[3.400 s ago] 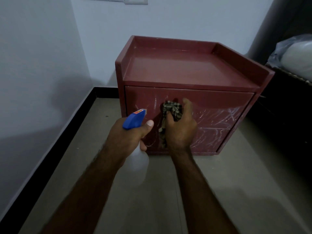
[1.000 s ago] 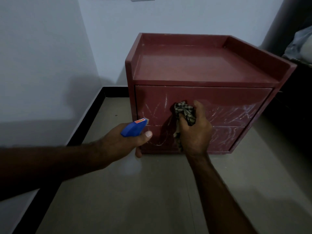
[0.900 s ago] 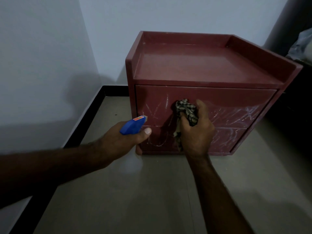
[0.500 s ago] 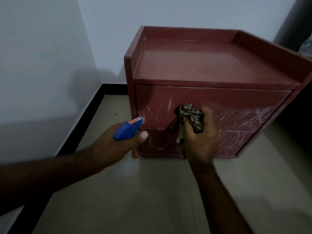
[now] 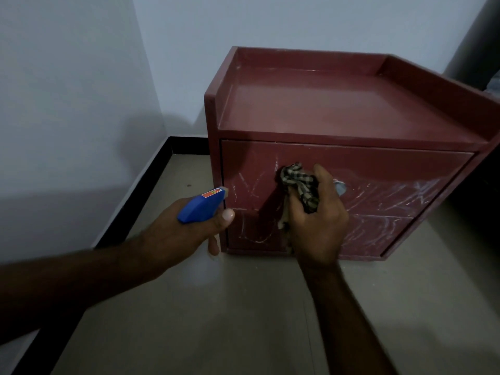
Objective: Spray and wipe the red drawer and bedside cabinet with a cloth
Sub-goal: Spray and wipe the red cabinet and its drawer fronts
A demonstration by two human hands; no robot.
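Cloth (image 5: 299, 186) bunched in right hand (image 5: 315, 220) presses upper drawer (image 5: 378, 174); left hand (image 5: 178, 231) grips spray bottle (image 5: 201, 205).

Bedside cabinet (image 5: 338, 104): dull red all over, beyond both hands.
Drawer front (image 5: 378, 163): same red, crossed with whitish scribbled streaks, thickest right of the right hand (image 5: 316, 228).
Cloth (image 5: 300, 185): checked, beige on dark brown, in the right hand.
Spray head (image 5: 200, 209): blue, red-orange label, pale nozzle tip, in the left hand (image 5: 184, 236).
Floor (image 5: 216, 320): grey-beige, under both hands.
Skirting (image 5: 140, 196): black, left of the left hand.
Walls (image 5: 67, 104): pale bluish white.
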